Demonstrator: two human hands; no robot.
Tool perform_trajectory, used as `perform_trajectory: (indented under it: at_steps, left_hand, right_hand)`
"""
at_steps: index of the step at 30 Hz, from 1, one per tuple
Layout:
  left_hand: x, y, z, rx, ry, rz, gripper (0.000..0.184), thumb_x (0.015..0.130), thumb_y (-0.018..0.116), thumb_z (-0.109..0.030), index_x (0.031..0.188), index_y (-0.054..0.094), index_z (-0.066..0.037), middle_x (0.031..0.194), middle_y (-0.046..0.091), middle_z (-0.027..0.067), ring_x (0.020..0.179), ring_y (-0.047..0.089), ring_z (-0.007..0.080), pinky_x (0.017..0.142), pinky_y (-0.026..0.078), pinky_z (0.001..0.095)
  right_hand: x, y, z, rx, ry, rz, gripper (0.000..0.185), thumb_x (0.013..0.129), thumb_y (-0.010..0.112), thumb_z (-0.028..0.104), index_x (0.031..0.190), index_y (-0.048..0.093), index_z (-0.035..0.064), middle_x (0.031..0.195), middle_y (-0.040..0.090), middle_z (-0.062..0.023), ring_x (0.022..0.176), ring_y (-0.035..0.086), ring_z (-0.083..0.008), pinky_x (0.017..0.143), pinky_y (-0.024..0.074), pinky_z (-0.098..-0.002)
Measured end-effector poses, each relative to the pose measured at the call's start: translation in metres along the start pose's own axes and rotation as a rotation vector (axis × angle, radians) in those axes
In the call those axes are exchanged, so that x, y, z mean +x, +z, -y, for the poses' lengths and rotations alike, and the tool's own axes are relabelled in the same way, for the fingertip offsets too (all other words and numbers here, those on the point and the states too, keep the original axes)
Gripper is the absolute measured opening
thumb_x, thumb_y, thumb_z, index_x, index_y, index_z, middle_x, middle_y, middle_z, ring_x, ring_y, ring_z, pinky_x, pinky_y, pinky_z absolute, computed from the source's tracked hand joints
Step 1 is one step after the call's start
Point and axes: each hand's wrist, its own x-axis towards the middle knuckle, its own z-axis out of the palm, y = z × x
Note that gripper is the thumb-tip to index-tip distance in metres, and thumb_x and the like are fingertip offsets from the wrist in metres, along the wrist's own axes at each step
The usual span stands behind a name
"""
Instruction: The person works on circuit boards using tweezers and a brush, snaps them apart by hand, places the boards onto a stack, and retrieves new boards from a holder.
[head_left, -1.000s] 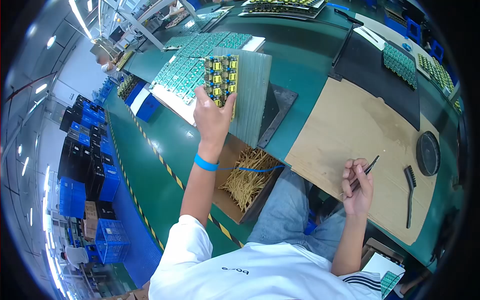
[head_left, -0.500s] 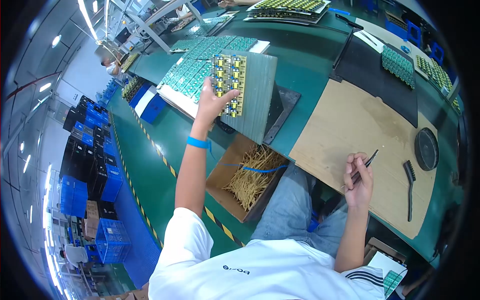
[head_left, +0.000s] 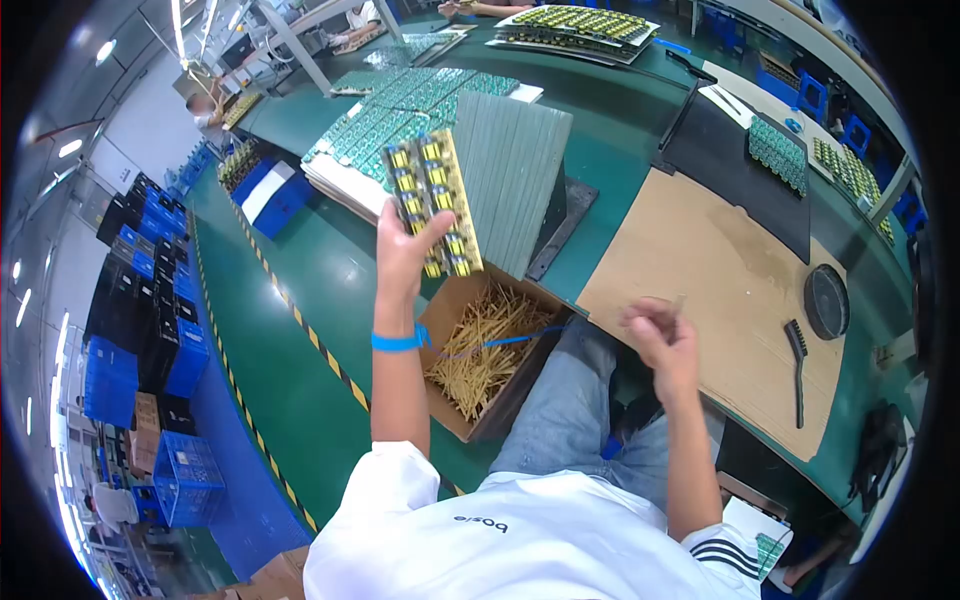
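Observation:
My left hand (head_left: 402, 245) grips the lower part of a circuit board panel (head_left: 432, 190), thumb on its face. Yellow and dark components stand in rows on the panel, which is raised and slightly tilted. Just behind it a stack of grey-green sheets (head_left: 515, 170) leans upright on the bench. My right hand (head_left: 660, 335) is closed in a pinch above the cardboard sheet (head_left: 690, 250). Motion blurs its fingers, and the thin dark tweezers seen there earlier are mostly hidden.
An open carton (head_left: 465, 425) of thin tan strips stands below the bench edge. Green boards (head_left: 430, 95) lie stacked at the back left. A black brush (head_left: 798, 375) and a round black dish (head_left: 827, 300) sit on the right. Other people work farther off.
The panel has come down, nearer to me and clear of the grey-green sheets, tilting as it moved. My right hand has shifted left, and the tweezers' dark tip no longer shows.

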Motion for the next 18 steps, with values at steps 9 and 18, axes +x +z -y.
perform_trajectory:
  at_steps: [9,18]
  left_hand:
    - [-0.145,-0.011,0.029,-0.429,-0.288,0.032,0.07,0.078,0.088,-0.009,0.134,0.048,0.0,0.116,0.067,0.0079,0.103,0.067,0.0164,0.093,0.056,0.033]
    - [-0.176,-0.037,0.038,-0.339,-0.291,-0.051,0.066,0.081,0.085,-0.008,0.135,0.047,0.0,0.121,0.066,0.0086,0.108,0.066,0.0171,0.096,0.054,0.0331]
  right_hand:
    - [-0.003,0.144,-0.011,0.236,0.268,0.335,0.023,0.09,0.077,0.01,0.11,0.069,0.0014,0.09,0.07,-0.0006,0.068,0.057,-0.0046,0.057,0.0411,-0.0203]
    - [-0.003,0.152,-0.039,0.273,0.592,0.421,0.018,0.088,0.079,0.007,0.102,0.07,0.0019,0.084,0.071,-0.001,0.069,0.059,-0.0042,0.061,0.0434,-0.019]
